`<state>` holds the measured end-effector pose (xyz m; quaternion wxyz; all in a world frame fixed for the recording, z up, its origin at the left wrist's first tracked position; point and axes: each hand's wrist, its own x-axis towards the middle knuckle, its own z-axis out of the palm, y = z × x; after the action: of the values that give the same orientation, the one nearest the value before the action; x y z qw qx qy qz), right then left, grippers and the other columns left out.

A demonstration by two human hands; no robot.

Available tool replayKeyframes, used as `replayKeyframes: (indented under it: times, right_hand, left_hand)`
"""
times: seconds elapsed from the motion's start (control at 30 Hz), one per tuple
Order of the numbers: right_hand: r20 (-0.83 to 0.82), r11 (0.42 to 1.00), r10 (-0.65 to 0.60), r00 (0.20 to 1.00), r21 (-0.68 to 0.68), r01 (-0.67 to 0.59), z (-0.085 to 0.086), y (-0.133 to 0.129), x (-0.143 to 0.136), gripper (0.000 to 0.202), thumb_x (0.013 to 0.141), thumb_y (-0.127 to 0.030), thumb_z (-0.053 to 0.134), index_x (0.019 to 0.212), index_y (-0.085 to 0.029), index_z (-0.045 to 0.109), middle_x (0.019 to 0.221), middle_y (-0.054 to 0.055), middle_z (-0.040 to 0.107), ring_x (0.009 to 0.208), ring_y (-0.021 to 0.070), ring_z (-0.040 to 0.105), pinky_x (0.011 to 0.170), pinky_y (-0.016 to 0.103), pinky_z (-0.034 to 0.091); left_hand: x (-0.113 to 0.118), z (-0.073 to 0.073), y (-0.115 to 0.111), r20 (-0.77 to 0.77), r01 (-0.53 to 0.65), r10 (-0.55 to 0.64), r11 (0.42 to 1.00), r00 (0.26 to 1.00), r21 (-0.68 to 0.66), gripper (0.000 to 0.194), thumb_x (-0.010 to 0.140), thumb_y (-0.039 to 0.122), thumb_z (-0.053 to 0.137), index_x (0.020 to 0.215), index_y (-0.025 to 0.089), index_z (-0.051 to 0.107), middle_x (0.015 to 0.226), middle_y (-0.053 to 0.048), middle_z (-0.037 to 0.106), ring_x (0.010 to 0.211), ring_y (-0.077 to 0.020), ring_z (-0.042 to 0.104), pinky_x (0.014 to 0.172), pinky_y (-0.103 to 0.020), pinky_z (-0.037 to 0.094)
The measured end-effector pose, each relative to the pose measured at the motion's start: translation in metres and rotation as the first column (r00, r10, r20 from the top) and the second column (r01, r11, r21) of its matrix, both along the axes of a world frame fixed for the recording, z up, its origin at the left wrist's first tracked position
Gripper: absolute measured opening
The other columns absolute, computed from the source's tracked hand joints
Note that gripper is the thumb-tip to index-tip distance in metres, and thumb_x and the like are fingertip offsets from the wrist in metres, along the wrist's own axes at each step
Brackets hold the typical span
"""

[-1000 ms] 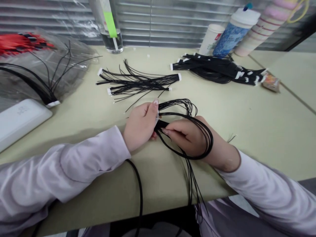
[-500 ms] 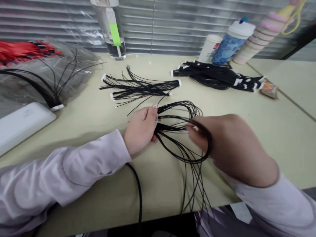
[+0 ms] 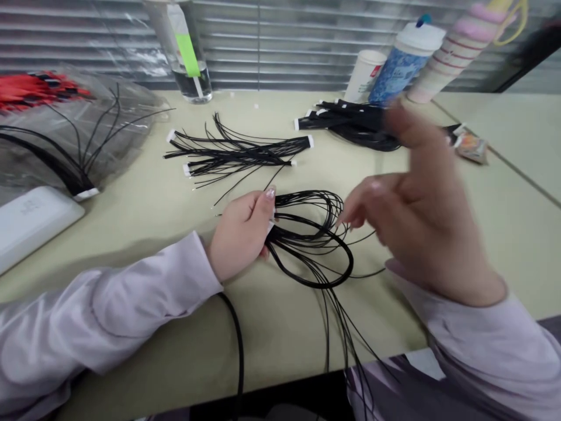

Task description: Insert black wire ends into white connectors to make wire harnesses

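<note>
My left hand (image 3: pixel 243 234) is closed on the end of a looped bundle of black wires (image 3: pixel 326 283), thumb on top, with a bit of white connector showing at its fingers. The loops spread to the right, and loose wire ends hang over the table's front edge. My right hand (image 3: pixel 421 228) is raised just right of the loops, its fingers apart and slightly blurred; nothing shows in it. Beyond the left hand lies a loose group of black wires (image 3: pixel 245 155) with white connectors. A thicker pile of black cables (image 3: pixel 355 126) lies behind the right hand, partly hidden.
A clear bottle (image 3: pixel 190 70), a white cup (image 3: pixel 364 76), a blue tumbler (image 3: pixel 401 64) and a pink-striped bottle (image 3: pixel 456 52) stand along the back. At the left are a plastic bag (image 3: pixel 105 140), red wires (image 3: pixel 35 90) and a white box (image 3: pixel 37 225). A small packet (image 3: pixel 471 146) lies right.
My right hand has let go of the wire loop and risen, opening its fingers. The loops have settled lower beside my left hand, which keeps its hold. The view has shifted slightly.
</note>
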<state>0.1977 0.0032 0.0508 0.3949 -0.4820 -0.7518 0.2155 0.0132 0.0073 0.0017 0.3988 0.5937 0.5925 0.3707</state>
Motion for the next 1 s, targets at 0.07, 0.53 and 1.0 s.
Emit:
replayKeyframes:
  times: [0.07,0.53,1.0]
  right_hand:
    - [0.167,0.995,0.084,0.982,-0.061,-0.074,-0.006,-0.001,-0.003,0.033,0.088,-0.025,0.045,0.119,-0.016,0.036,0.053,-0.008,0.050,0.046,0.0077,0.046,0.048,0.021,0.039]
    - [0.326,0.989,0.143,0.934,-0.066,-0.129,-0.016,0.004,-0.014,0.021,0.084,-0.022,0.047,0.065,-0.015,0.054,0.055,-0.005,0.045,0.050,0.0044,0.034,0.051,0.020,0.028]
    - [0.249,0.980,0.196,0.949,-0.094,-0.178,-0.020,0.004,-0.020,0.019,0.084,-0.021,0.045,0.068,-0.016,0.053,0.057,-0.004,0.048,0.052,0.0051,0.037,0.053,0.019,0.029]
  left_hand:
    - [0.000,-0.001,-0.001,0.008,0.010,-0.010,1.000,1.000,0.030,0.041,0.087,0.049,0.035,0.061,0.018,0.044,0.045,0.005,0.046,0.027,-0.0064,0.045,0.026,-0.017,0.034]
    - [-0.001,0.002,-0.005,-0.050,0.105,-0.100,0.987,0.994,0.123,0.041,0.090,0.042,0.032,0.057,0.018,0.041,0.042,0.007,0.041,0.029,-0.0044,0.044,0.032,-0.016,0.033]
    - [0.000,0.005,-0.007,-0.129,0.140,-0.124,0.983,0.984,0.121,0.039,0.090,0.037,0.032,0.057,0.019,0.041,0.040,0.005,0.042,0.036,-0.0069,0.043,0.040,-0.020,0.034]
